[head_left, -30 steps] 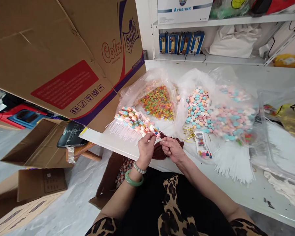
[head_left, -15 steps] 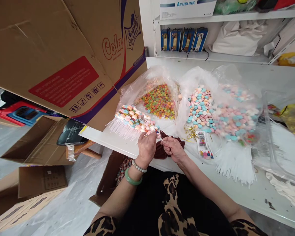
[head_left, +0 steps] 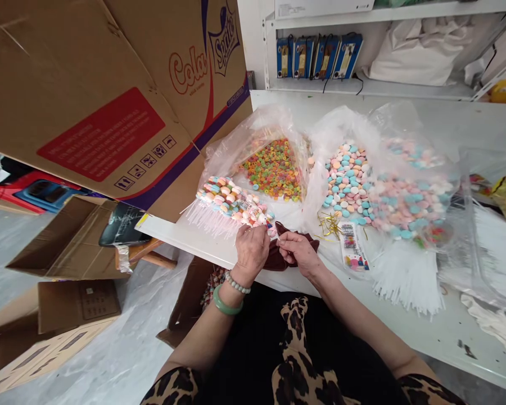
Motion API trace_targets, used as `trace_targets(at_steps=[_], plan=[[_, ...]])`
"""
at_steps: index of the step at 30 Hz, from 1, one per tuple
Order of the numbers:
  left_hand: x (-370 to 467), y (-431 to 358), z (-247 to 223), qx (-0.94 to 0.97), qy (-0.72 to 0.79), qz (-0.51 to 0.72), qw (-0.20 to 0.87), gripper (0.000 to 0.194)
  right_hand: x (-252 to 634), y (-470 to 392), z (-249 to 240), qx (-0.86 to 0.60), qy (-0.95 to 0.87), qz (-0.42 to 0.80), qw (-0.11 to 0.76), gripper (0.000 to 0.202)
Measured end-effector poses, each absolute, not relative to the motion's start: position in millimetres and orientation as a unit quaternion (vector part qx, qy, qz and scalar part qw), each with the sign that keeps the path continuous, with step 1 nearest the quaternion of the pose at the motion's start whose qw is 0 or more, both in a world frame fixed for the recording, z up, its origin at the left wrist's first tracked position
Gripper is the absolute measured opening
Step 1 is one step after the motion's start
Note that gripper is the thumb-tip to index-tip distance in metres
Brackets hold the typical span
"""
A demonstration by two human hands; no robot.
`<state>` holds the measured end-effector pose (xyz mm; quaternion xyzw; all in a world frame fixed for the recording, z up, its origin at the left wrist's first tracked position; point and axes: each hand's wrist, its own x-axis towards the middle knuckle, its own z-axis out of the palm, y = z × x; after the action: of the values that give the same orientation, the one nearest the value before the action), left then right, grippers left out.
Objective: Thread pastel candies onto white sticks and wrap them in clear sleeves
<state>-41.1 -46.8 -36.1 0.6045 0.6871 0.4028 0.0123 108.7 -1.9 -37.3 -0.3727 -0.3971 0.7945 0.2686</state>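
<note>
My left hand [head_left: 252,247], with a beaded bracelet and a green bangle at its wrist, is closed in a pinch at the front of a pile of candy sticks [head_left: 223,197]. These are pastel candies on white sticks, some in clear printed wrappers. Close on its right, my right hand [head_left: 297,252] pinches too, thumb against forefinger. A small pale piece shows between the two sets of fingertips; what exactly each hand grips is mostly hidden. Beneath and behind the hands lies a dark brown cloth [head_left: 278,259].
Behind are open plastic bags of coloured candy rings [head_left: 278,169] and pastel candy discs [head_left: 349,180]. To the right lie gold twist ties [head_left: 329,225], printed wrappers [head_left: 354,247] and white sticks [head_left: 409,281]. A large carton [head_left: 109,101] stands left; an open box [head_left: 181,304] sits below the table edge.
The view has shifted slightly. Both hands stay pinched close together in nearly the same place, with only small finger movements.
</note>
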Motion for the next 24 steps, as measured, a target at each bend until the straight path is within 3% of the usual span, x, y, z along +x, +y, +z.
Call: trace_targets(at_steps=[6,13,19,24], plan=[[-36,-49,-28,0.562,0.673,0.459,0.142,0.015,108,8,-36,-0.362,-0.398,0.811,0.229,0.036],[-31,-51,-15,0.426,0.636,0.531,0.363,0.018,114,17,-37,-0.299,-0.365,0.867,0.161,0.034],[-32,-49,-20,0.467,0.624,0.498,0.381,0.018,115,20,-36,-0.341,-0.273,0.891,0.118,0.030],[-27,-50,-33,0.514,0.643,0.476,0.309,0.018,103,10,-41,-0.395,-0.263,0.856,0.204,0.029]])
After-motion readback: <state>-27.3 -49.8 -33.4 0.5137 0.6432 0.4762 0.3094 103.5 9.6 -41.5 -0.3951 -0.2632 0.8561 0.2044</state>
